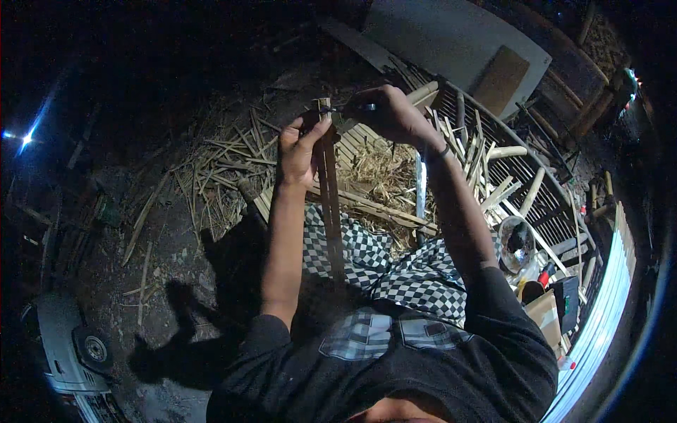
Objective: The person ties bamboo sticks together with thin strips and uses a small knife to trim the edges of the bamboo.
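In front of my chest, my left hand (300,151) is closed around a long, narrow bamboo strip (330,190), thumb against its upper part. The strip stands nearly upright, its pale end at the top and its brown length running down toward my lap. To the right of that end, my right hand (398,116) is closed on a small dark tool (345,108), perhaps a knife. A thin tip from it reaches the strip just below the top. Shadow and my fingers hide most of the tool.
Pale shavings (381,166) lie before my checkered trousers (416,282). Loose bamboo sticks (226,166) litter the ground at left. On the right, a slatted bamboo bench (522,166) carries split pieces, a clear plastic container (517,243) and a cardboard box (544,314).
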